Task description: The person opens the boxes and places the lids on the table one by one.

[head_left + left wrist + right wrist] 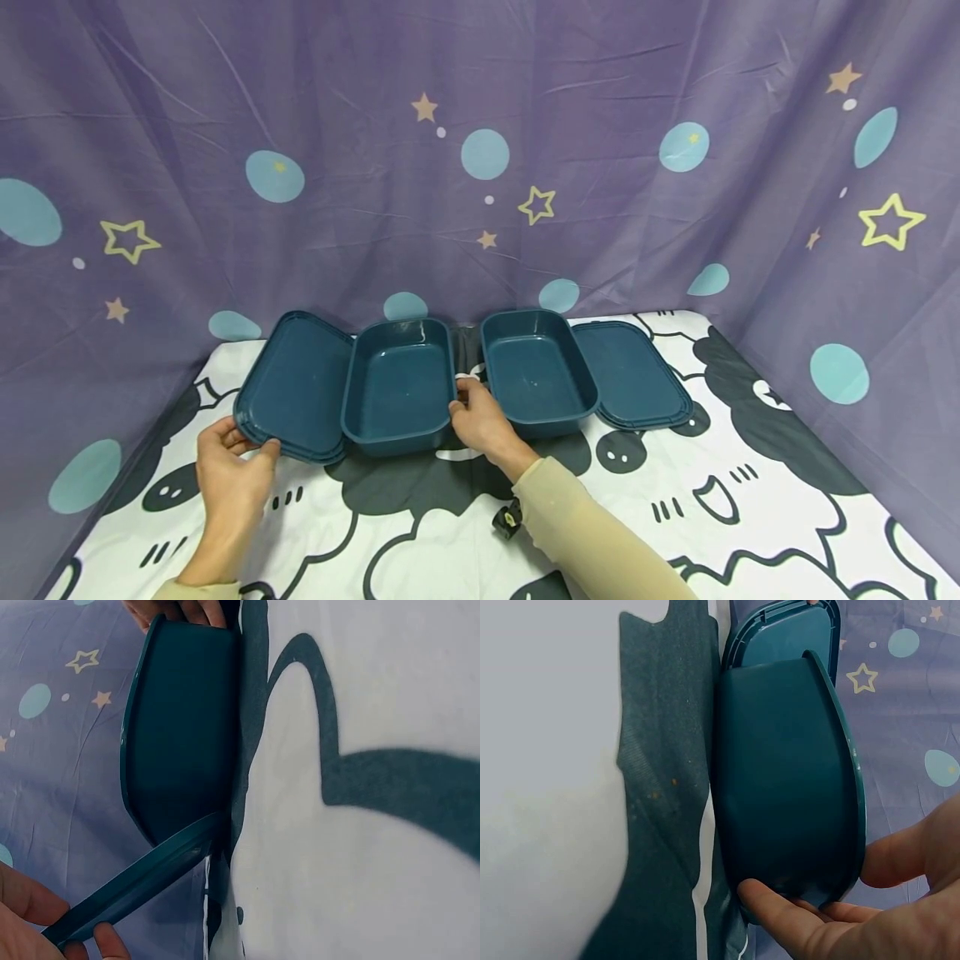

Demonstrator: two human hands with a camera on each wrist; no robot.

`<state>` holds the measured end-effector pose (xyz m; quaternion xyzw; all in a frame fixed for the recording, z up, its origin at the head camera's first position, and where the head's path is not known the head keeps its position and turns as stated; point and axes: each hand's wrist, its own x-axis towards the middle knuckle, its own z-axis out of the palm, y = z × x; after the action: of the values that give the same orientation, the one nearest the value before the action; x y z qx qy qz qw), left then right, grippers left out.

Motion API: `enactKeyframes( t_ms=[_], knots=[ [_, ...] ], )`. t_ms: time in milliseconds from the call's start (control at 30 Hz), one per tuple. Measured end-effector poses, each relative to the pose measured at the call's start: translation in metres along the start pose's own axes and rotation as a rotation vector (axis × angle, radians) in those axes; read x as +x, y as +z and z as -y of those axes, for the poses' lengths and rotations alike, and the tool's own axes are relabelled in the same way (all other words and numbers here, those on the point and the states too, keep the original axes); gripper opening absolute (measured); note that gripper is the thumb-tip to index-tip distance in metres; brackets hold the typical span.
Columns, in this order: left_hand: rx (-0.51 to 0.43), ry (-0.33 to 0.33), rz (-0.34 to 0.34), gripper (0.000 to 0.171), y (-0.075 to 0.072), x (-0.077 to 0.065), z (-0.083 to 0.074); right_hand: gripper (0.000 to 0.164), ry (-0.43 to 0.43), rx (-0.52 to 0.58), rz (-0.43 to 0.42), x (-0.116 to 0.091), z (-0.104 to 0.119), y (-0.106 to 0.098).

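My left hand (234, 475) pinches the near left corner of a dark teal lid (300, 387), thumb on one side and fingers on the other. That lid is tilted, its left edge raised and its right edge low beside a matching rectangular food container (401, 387). With my right hand (483, 421) I hold this container by its right side. In the right wrist view the thumb is at the rim and the fingers lie against the outer wall of the container (787, 772). Nothing lies inside it.
A second teal container (536, 375) stands to the right of my right hand, with another lid (633, 375) flat beside it. A small black object (507, 518) is near my right sleeve. The patterned cloth (420, 550) covers the table, and a purple curtain (360, 167) hangs behind.
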<state>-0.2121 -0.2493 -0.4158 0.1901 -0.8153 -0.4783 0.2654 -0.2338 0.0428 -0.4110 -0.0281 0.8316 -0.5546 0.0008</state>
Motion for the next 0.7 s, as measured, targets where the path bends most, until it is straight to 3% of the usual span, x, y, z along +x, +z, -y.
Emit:
enactKeyframes(
  t_ms=[100, 200, 500, 700],
  knots=[
    [0.004, 0.003, -0.008, 0.064, 0.005, 0.009, 0.016, 0.039, -0.002, 0.003, 0.0, 0.0, 0.0, 0.0],
    [0.02, -0.003, -0.004, 0.066, 0.006, 0.011, 0.021, 0.04, -0.001, 0.0, 0.001, 0.0, 0.0, 0.0],
    [0.021, -0.038, 0.036, 0.067, -0.01, -0.008, -0.018, 0.041, 0.008, -0.003, 0.008, 0.001, 0.001, 0.0],
    [0.048, -0.044, 0.052, 0.068, -0.013, -0.01, -0.021, 0.041, 0.017, -0.003, 0.008, 0.001, 0.0, 0.0]
  ],
)
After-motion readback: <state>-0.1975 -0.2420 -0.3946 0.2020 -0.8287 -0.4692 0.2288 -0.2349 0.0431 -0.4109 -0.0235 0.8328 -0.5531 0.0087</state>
